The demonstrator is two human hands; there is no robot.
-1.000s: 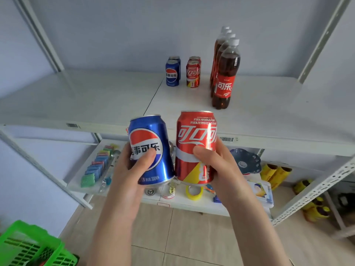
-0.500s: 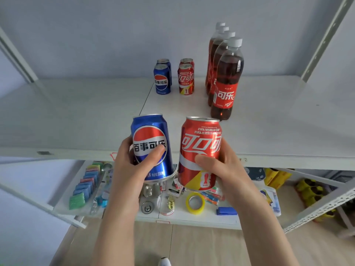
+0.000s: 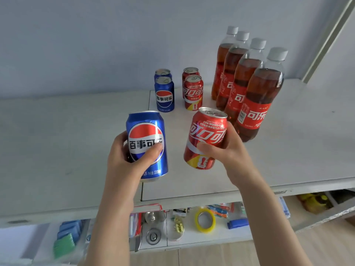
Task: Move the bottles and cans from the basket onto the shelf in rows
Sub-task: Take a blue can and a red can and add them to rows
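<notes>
Left hand (image 3: 124, 156) gripped blue can (image 3: 147, 131), thumb across the front logo, fingers wrapped behind. The can was upright, over the front part of the shelf (image 3: 57, 141). Couldn't tell if its base touched the shelf

Right hand (image 3: 224, 150) gripped red can (image 3: 206, 129), thumb on the lower label, fingers round the right side. The can was tilted, top leaning right and away, and looked to be lifted off the shelf

The held cans were side by side, blue left, red right, with a gap between them, not touching. Both were in front of the stock already on the shelf

Blue pair (image 3: 164, 96) stood further back, one can behind the other, in line behind the held blue can. Red pair (image 3: 193, 93) stood just right of it, also one behind the other, apart from the blue pair. Four bottles (image 3: 257, 104) stood right of the red pair in a front-to-back row, close together, white caps on, red labels facing out. The held red can was just left of the front bottle, near it. Couldn't tell if they touched

Lower shelf (image 3: 211, 238) showed below the front edge, with a yellow tape roll (image 3: 204, 220) lying among small items too blurred to name
</notes>
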